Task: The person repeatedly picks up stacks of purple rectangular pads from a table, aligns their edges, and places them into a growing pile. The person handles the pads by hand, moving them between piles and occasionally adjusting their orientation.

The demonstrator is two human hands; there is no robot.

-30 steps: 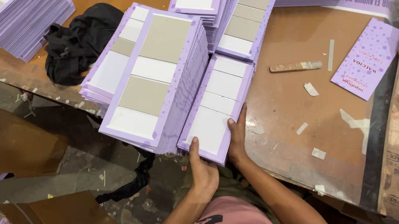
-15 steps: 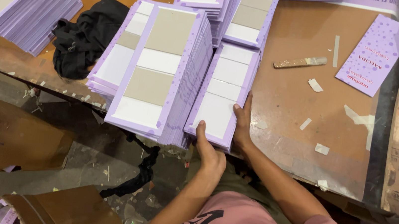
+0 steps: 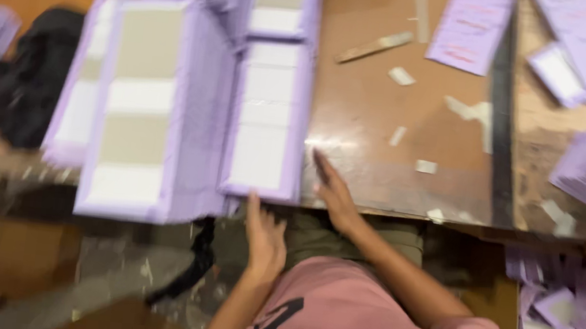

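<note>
Left to right on the brown tabletop [image 3: 383,145]: black cloth [image 3: 21,97], a wide lilac card stack [image 3: 141,107] overhanging the near edge, then the narrower lilac stack [image 3: 266,121] in hand. Left hand [image 3: 264,238] presses the stack's near end, fingers open and extended; right hand [image 3: 330,191] lies flat along its right edge, fingers together, nothing clamped. Frame blurred; judgement: squaring goes best with both palms flat and even pressure from end and side together.

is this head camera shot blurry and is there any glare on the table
Head view: motion blur smears everything, worst on the lavender card stacks and both hands, left and right; a bright glare patch sits on the brown tabletop beside the right hand.
</note>
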